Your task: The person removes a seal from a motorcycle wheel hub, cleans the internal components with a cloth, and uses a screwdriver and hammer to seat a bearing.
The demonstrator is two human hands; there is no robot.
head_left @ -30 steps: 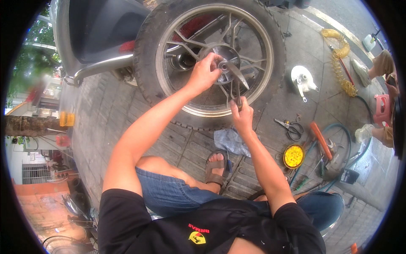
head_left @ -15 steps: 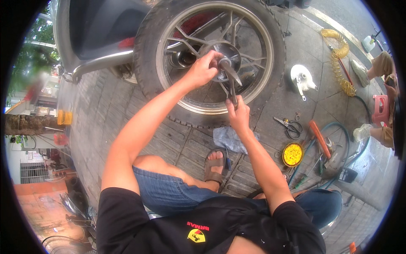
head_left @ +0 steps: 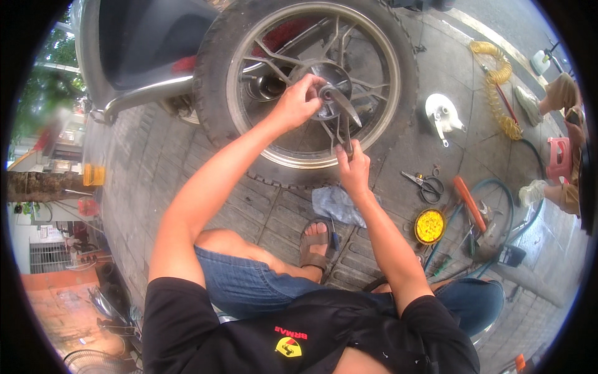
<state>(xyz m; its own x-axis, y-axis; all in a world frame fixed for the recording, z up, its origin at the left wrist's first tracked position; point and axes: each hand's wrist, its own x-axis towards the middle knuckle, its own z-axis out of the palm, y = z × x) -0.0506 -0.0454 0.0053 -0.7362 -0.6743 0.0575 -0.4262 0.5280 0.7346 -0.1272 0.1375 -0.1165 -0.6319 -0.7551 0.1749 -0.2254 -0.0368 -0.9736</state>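
A spoked motorcycle wheel (head_left: pixel 393 93) with its tire lies flat before me. At its hub (head_left: pixel 330 71), my left hand (head_left: pixel 298 103) has thumb and fingers closed together; what they hold, if anything, is hidden. My right hand (head_left: pixel 355 167) grips the handle of a hammer (head_left: pixel 346 106) with a long, curved, pointed head. That head lies over the hub, one end right beside my left fingertips, the point toward the lower right. Whether it touches the hub I cannot tell.
Right of the wheel lie a white metal brake plate (head_left: pixel 445 118), scissors (head_left: pixel 428 186), a round tin of yellow stuff (head_left: pixel 430 226) and an orange-handled tool (head_left: pixel 469 202). A grey rag (head_left: pixel 339 204) lies near my foot. A coiled yellow hose (head_left: pixel 498 75) and another person's feet (head_left: pixel 531 193) are farther right.
The hammer's point has swung slightly down and to the right. My left hand stays at the hub, and the rest of the scene has only shifted a little.
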